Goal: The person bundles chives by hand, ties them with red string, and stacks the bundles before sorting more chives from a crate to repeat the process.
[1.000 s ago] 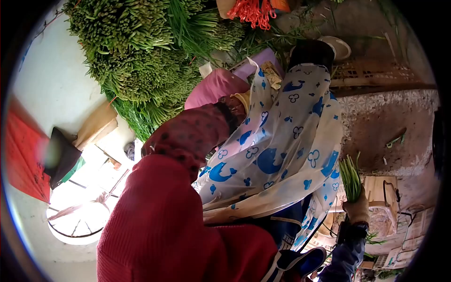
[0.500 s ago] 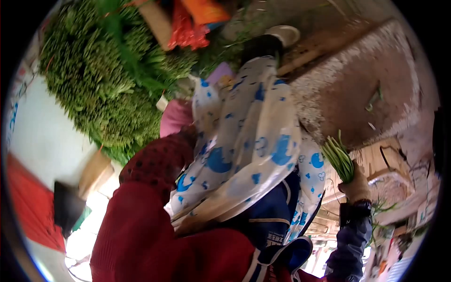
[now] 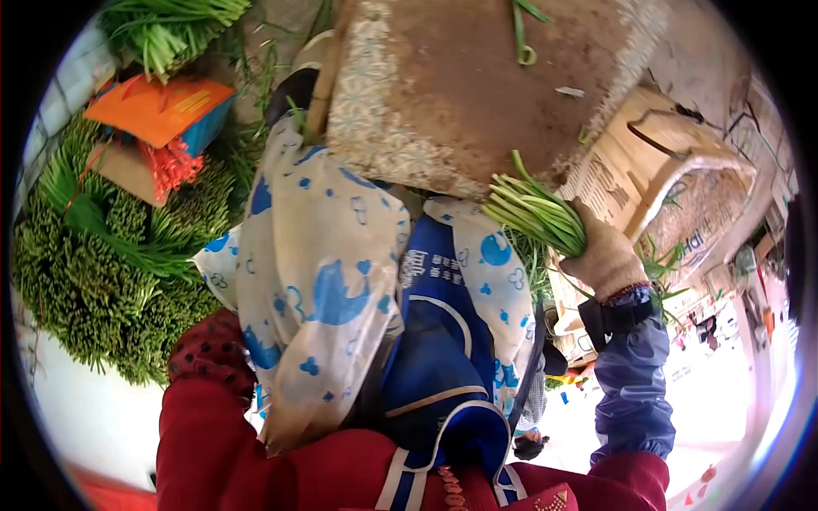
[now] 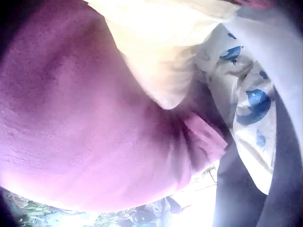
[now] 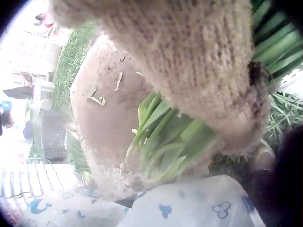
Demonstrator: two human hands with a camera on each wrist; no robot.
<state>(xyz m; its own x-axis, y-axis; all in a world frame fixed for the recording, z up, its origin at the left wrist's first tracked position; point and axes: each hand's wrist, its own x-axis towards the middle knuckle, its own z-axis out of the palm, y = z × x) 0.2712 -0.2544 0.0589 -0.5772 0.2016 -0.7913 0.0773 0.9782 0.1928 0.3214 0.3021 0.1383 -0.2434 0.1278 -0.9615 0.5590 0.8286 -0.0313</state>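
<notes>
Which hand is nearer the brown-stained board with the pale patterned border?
The right hand: it grips green stalks just beside the board's edge. The left hand is farther off, across the white, blue-whale-print plastic.

A bunch of slender green stalks (image 3: 538,217) is gripped in the gloved right hand (image 3: 607,247). Its free ends slant up and left in the head view, by the near edge of the table (image 3: 486,111) (whether they touch it, I can't tell). The stalks lie loosely side by side, pale to mid green, flat and bladelike in the right wrist view. One stalk sticks up apart from the rest, its tip uneven with theirs.
</notes>
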